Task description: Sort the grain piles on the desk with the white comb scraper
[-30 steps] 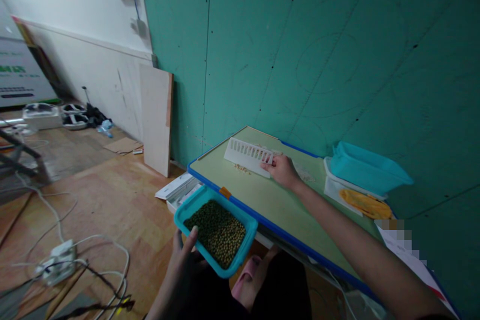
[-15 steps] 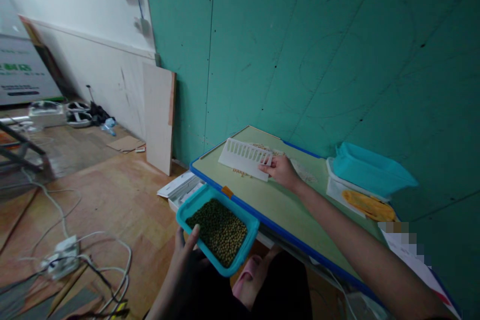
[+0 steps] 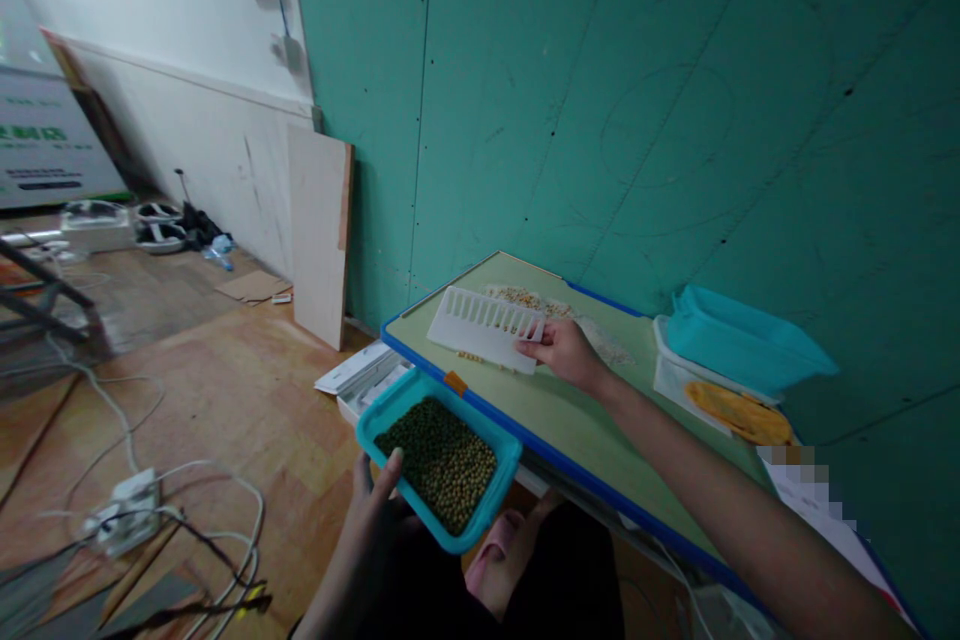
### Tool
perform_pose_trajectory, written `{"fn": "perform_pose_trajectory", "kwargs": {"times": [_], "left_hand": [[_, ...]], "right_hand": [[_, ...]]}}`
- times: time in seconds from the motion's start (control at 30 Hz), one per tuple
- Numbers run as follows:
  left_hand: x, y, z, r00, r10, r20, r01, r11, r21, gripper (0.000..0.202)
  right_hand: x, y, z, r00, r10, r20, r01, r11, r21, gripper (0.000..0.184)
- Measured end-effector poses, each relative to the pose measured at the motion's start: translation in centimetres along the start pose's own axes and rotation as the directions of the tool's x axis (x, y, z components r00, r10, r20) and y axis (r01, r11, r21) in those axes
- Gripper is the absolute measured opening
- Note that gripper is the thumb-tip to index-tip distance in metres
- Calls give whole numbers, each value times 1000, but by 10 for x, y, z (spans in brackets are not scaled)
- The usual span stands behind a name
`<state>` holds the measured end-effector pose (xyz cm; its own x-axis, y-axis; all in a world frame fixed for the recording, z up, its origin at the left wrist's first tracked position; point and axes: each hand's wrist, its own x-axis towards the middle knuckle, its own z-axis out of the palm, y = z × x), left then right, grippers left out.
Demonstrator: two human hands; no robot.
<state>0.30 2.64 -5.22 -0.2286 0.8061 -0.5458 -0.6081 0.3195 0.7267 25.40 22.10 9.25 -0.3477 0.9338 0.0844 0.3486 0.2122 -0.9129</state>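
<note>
My left hand (image 3: 375, 495) grips the near rim of a teal tray (image 3: 390, 403) filled with small green beans, held just below the table's front edge. My right hand (image 3: 564, 350) pinches the right end of a white slotted plastic scraper (image 3: 480, 330) that stands on edge on the green tabletop (image 3: 555, 410). A few pale grains lie in front of the scraper, near the blue table edge. A larger spread of pale grains (image 3: 525, 300) lies behind it.
At the table's right stand an upturned teal tray (image 3: 742, 340) on a white tray, and a yellow cloth (image 3: 739, 410). A wooden board (image 3: 319, 230) leans on the green wall. A power strip (image 3: 124, 510) and cables lie on the wooden floor at left.
My right hand has drawn the white scraper toward the front left edge of the table, pushing a few grains ahead of it. The teal tray of beans has stayed almost still.
</note>
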Motion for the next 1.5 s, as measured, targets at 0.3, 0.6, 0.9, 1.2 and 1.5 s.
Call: {"fn": "perform_pose_trajectory", "kwargs": {"times": [0.3,0.6,0.9,1.2,1.5], "left_hand": [[1,0,-2,1000,-15,24,16,999,-29,98],[6,-12,-1,1000,31,1,-31,999,-14,89],[-16,-15,13,997,76,-30,-74,995,71,89],[-24,-16,16,1000,0,-12,1,999,51,91],[-27,-10,20,997,12,-71,-11,1000,16,79]], "right_hand": [[-13,-3,-1,999,-43,21,44,999,-20,27],[-66,5,-48,988,-53,-143,23,980,-198,39],[-170,9,-57,911,-309,-273,68,766,-640,31],[-198,-21,-10,764,-645,-6,391,470,-792,33],[-182,-29,11,718,-696,-18,430,464,-774,31]]}}
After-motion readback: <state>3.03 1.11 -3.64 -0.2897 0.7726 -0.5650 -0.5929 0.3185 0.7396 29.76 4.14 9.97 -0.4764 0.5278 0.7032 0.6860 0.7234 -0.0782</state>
